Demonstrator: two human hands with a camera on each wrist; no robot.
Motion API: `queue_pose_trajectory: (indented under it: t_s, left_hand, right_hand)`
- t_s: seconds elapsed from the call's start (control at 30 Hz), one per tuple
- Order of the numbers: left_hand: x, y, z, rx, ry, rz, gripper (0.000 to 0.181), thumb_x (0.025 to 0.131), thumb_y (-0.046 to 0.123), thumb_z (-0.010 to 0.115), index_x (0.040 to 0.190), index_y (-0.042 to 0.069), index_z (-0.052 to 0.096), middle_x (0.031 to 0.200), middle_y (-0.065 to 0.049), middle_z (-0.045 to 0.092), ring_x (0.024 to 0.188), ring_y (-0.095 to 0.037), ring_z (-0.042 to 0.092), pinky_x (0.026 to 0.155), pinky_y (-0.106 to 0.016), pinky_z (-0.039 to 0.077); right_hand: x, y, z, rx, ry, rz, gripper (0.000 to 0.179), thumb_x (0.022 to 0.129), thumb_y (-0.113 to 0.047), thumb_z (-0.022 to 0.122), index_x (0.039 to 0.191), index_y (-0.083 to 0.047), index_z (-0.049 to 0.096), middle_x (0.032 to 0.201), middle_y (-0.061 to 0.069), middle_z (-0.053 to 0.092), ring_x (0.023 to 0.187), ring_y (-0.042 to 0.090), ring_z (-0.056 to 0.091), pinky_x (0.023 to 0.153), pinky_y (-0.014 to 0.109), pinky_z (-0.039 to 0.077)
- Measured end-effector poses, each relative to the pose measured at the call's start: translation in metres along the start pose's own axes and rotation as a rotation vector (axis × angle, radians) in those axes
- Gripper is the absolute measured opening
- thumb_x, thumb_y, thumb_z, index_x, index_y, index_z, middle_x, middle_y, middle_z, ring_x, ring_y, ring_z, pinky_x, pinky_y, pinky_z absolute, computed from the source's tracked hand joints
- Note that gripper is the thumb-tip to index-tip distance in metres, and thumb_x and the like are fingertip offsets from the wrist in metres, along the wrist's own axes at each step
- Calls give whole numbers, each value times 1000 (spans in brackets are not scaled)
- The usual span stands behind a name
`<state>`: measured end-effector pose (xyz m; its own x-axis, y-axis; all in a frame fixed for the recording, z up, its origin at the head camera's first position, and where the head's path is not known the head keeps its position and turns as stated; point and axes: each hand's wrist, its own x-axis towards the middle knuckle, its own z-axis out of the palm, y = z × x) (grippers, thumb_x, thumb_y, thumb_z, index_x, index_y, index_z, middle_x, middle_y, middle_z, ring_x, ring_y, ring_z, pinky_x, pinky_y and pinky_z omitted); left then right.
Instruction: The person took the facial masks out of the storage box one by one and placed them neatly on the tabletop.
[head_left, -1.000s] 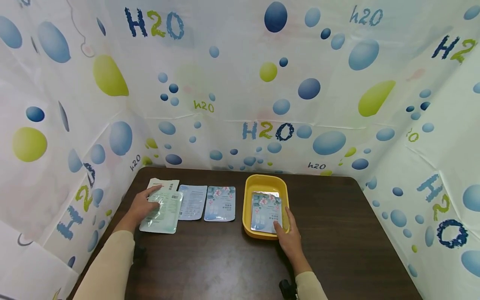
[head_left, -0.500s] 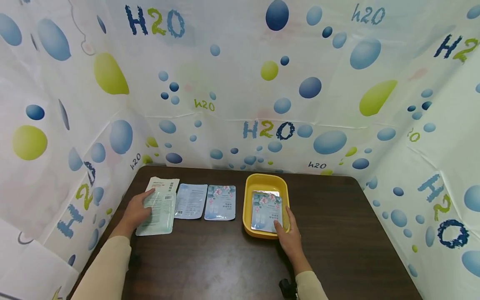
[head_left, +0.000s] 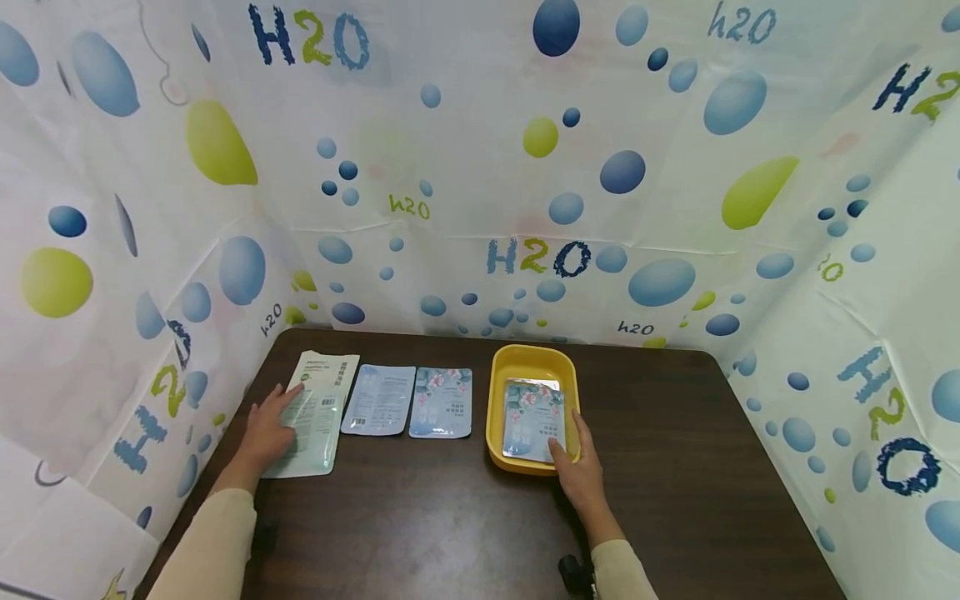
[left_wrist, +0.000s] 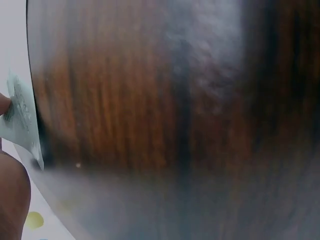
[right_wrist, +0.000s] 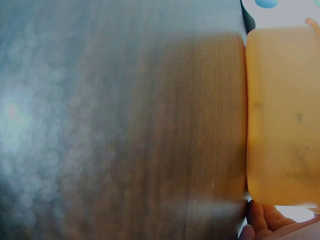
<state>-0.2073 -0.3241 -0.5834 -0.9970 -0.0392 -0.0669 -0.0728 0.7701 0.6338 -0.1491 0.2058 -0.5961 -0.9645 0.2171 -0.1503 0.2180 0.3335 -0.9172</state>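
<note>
My left hand (head_left: 262, 433) rests on a pale green sachet (head_left: 315, 437) at the left of the table, index finger and thumb on its face. This sachet overlaps the lower part of a cream sachet (head_left: 330, 367). In the left wrist view, a corner of the green sachet (left_wrist: 22, 117) shows beside the fingers. My right hand (head_left: 581, 475) holds the right rim of a yellow plastic tray (head_left: 532, 352), thumb over the inside and fingers along the outer wall. Inside the tray lies a blue floral sachet (head_left: 534, 421), with a silvery edge showing behind it.
Between the green sachet and the tray lie a blue sachet (head_left: 378, 400) with printed text and a blue floral sachet (head_left: 440, 403), side by side. They rest on a dark wooden table (head_left: 420, 517). A patterned white curtain (head_left: 450, 167) encloses the back and sides.
My left hand has slid left and toward me with the green sachet. The cream sachet shows more, and the blue text sachet is farther left. The right hand still holds the tray.
</note>
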Motion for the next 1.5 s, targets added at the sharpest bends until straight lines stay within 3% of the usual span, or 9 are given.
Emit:
queue_pose_trajectory:
  t_s: [0.23,0.37,0.47,0.53,0.77,1.07,1.3,1.5]
  left_hand:
    - [-9,-4,-4,-1,-54,-21,87,73,-14,48,158,4,33,163,-39,7,151,-59,0,119,-73,-10]
    - [-13,-5,0,66,-8,48,83,75,-12,50,156,2,36,165,-35,12,151,-59,4,119,-76,0]
    - [-13,-4,3,173,65,145,73,79,-7,54,151,0,44,165,-31,21,152,-55,12,119,-76,7]
    - [-13,-2,4,221,87,175,66,84,-3,56,149,-1,48,164,-30,25,152,-54,15,119,-75,9]
    - [-14,-2,5,336,16,166,50,96,16,56,145,2,54,158,-28,40,149,-54,24,118,-76,12]
    - [-18,-4,2,301,12,180,48,96,17,61,142,6,59,159,-25,39,151,-52,24,120,-71,15]
    - [-21,-2,1,265,37,159,46,94,15,60,139,5,62,158,-25,41,149,-51,25,117,-74,19]
    - [-24,0,-1,288,62,161,42,94,16,61,133,5,67,154,-26,47,146,-51,31,115,-73,23]
  right_hand:
    - [-1,0,1,-2,-5,8,78,98,-45,64,163,-35,23,166,18,29,149,42,34,121,66,26]
    - [-2,0,1,-7,-1,-1,77,98,-44,64,162,-34,24,166,19,29,149,43,34,121,66,27]
    - [-2,-1,1,-8,5,-8,76,98,-43,64,162,-33,24,164,20,33,146,43,38,119,65,30]
    - [-2,-1,1,-5,8,-11,76,98,-42,64,162,-32,25,162,21,36,143,42,42,119,64,32]
    - [-2,1,1,-18,5,-7,76,98,-43,64,162,-34,24,164,20,32,146,43,38,119,65,30]
    - [-1,-1,0,-18,3,-5,77,98,-46,64,163,-34,22,166,19,30,149,43,35,120,66,28]
    - [-1,-1,0,-22,4,-8,77,98,-46,63,163,-33,23,166,19,29,149,43,35,120,66,28]
    - [0,0,0,-11,3,-7,77,98,-45,64,163,-34,23,166,18,30,148,42,36,120,66,29]
